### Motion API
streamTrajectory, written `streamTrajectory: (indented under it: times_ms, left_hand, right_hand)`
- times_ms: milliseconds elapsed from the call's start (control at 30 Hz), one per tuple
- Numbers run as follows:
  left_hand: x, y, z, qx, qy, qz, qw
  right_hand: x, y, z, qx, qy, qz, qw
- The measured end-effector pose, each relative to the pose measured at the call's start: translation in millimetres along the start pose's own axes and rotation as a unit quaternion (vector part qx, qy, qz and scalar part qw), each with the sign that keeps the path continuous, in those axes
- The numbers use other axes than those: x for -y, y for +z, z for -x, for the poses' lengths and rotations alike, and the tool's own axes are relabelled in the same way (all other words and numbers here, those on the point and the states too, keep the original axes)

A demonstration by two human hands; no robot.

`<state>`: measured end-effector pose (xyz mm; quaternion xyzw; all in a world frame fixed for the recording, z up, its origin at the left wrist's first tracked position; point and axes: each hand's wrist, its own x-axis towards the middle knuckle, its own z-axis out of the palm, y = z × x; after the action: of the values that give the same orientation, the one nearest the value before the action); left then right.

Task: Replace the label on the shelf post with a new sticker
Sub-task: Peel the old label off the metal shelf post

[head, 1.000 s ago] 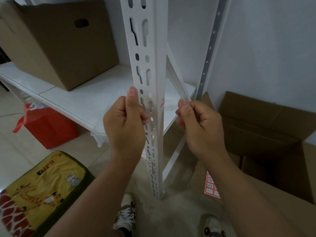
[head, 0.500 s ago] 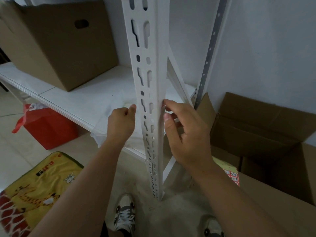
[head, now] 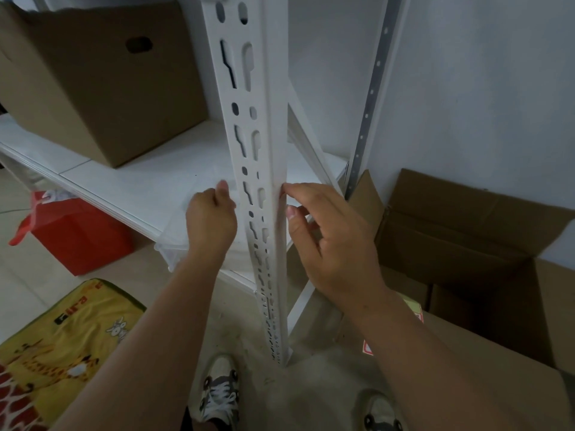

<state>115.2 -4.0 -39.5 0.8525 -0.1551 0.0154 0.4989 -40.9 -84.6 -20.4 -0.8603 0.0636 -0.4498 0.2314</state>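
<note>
Two hands flank the upright post [head: 264,169]: right hand [head: 329,241], fingers relaxed, touches its right edge, nearer; left hand [head: 211,219], curled, contents unclear.

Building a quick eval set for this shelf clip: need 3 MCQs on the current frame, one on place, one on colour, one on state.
1. Where does the closed brown cardboard box with the handle hole sit?
A. on the white shelf board
B. on the floor
C. on the yellow mat

2. What colour is the bag under the shelf board?
A. blue
B. red
C. green

3. What is the right hand doing?
A. hanging at the person's side
B. gripping a roll of tape
C. fingertips touching the edge of the white slotted metal shelf post

Answers:
1. A, the box rests on the board to the left of the post.
2. B, the bag on the floor is plainly red.
3. C, its fingers reach the post's right edge, while the left hand sits curled on the other side.
</note>
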Motion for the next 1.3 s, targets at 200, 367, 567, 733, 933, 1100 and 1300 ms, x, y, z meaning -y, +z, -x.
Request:
streamTrajectory:
  times_ms: [200, 367, 567, 733, 933, 1100, 1300]
  left_hand:
    - [-26.6, 3.3, 22.2, 0.035, -0.054, 0.224, 0.972]
    - [-44.7, 8.9, 44.5, 0.028, -0.142, 0.338, 0.930]
    - [-49.2, 11.4, 54.0, 0.018, -0.096, 0.358, 0.929]
    - [-55.3, 10.8, 70.7, -0.047, 0.123, 0.303, 0.944]
    - [-55.5, 20.2, 73.9, -0.094, 0.201, 0.188, 0.957]
    - [-54.7, 31.5, 72.2, -0.126, 0.210, 0.150, 0.958]
    - [-55.7, 36.3, 71.6, -0.145, 0.208, 0.134, 0.958]
  right_hand:
    - [2.0, 4.8, -0.3, -0.027, 0.002, 0.008, 1.000]
    - [2.5, 6.7, -2.6, -0.039, -0.003, 0.006, 0.999]
    - [0.5, 2.3, -3.6, -0.024, -0.007, 0.001, 1.000]
    - [2.8, 2.0, 1.7, -0.029, 0.139, -0.137, 0.980]
    - [0.0, 2.1, 0.4, -0.044, 0.191, -0.166, 0.966]
    - [1.6, 3.4, -1.6, -0.055, 0.202, -0.183, 0.961]
    - [1.1, 5.1, -1.3, -0.067, 0.212, -0.187, 0.957]
